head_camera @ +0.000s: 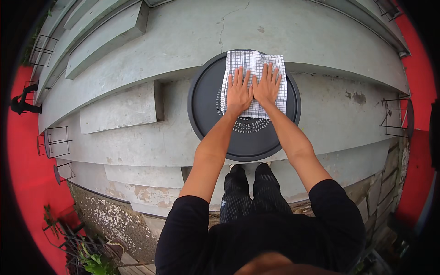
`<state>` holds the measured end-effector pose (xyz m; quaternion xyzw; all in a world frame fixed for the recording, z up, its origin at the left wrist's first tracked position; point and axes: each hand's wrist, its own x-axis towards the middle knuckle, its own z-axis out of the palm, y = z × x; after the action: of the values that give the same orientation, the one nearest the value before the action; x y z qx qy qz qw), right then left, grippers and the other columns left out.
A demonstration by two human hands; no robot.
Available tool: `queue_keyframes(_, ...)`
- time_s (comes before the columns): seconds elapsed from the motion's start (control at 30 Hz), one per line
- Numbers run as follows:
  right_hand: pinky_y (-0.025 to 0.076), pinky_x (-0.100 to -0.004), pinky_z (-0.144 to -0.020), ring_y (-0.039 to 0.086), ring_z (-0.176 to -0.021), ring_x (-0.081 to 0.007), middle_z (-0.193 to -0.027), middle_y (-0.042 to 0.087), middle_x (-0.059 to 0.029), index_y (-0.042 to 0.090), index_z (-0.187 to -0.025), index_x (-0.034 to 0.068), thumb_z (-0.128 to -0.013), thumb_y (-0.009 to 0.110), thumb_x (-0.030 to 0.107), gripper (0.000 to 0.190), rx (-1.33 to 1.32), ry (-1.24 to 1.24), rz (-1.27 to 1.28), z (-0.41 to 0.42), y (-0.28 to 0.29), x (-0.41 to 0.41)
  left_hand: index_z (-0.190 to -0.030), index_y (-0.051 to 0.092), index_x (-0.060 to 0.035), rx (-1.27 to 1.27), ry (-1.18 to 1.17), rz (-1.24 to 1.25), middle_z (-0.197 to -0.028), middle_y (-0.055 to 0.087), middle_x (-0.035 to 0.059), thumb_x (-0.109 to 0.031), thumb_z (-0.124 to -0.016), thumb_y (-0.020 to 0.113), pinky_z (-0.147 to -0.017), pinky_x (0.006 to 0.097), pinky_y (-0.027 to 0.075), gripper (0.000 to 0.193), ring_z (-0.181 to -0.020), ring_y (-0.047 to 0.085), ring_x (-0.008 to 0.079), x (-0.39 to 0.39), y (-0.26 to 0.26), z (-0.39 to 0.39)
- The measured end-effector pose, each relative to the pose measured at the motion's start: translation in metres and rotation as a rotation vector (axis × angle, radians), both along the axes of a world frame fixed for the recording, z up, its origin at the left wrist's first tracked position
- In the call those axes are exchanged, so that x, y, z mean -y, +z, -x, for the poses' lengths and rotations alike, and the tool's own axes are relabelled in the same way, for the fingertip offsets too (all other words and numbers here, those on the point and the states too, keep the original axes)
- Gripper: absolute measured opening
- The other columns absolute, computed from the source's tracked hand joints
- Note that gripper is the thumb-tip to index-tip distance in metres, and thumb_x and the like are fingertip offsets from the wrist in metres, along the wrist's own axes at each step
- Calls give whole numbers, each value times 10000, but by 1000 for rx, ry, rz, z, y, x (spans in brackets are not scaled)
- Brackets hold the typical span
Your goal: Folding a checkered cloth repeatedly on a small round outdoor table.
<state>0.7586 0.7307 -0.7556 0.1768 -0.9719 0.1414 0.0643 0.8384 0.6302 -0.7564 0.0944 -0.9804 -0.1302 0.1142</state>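
Observation:
A round dark grey table [210,125] with a raised rim and a printed ring of pale marks stands in front of me. Spread over its far middle is a white cloth [280,99] with a dark check pattern, its far edge reaching the table's rim. My left hand [239,92] lies flat, palm down, on the cloth, fingers spread. Beside it, my right hand [266,86] presses on the same cloth, also with the fingers apart. The thumbs nearly meet. The cloth hides part of the printed ring.
Wide grey concrete steps [178,41] surround the table, with raised concrete blocks [118,106] at left. Round-topped metal stools [47,143] line the left side; another stool [410,118] stands far right. A dark-clothed person [24,103] is at the left edge. Green plants [94,264] grow lower left.

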Motion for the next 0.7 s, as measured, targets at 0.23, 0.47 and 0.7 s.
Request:
queue_keyframes(0.23, 63, -509, -1247, 169, -1529, -368, -1660, 220, -132, 309, -1561, 44, -1000, 417, 483, 720, -5, 54, -4, 0, -1, 28, -1573, 307, -101, -41, 52, -30, -1652, 194, 184, -341, -1030, 362, -1243, 511, 100, 596, -1540, 156, 327, 25, -4, -6)
queue_keyframes(0.47, 61, -508, -1247, 163, -1531, -362, -1665, 207, -124, 278, -1574, 55, -999, 424, 485, 732, 19, 147, -10, -9, 3, 63, -1564, 325, -87, -88, 140, -43, -1642, 220, 197, -339, -1022, 382, -1240, 514, 106, 600, -1536, 175, 334, 49, -3, -25)
queue_keyframes(0.7, 67, -505, -1247, 152, -1537, -357, -1669, 201, -118, 272, -1581, 69, -997, 444, 490, 740, 3, 251, -36, -29, 2, 95, -1552, 339, -60, -103, 237, -43, -1632, 245, 204, -316, -1010, 408, -1235, 513, 125, 603, -1524, 209, 339, 70, -1, -54)
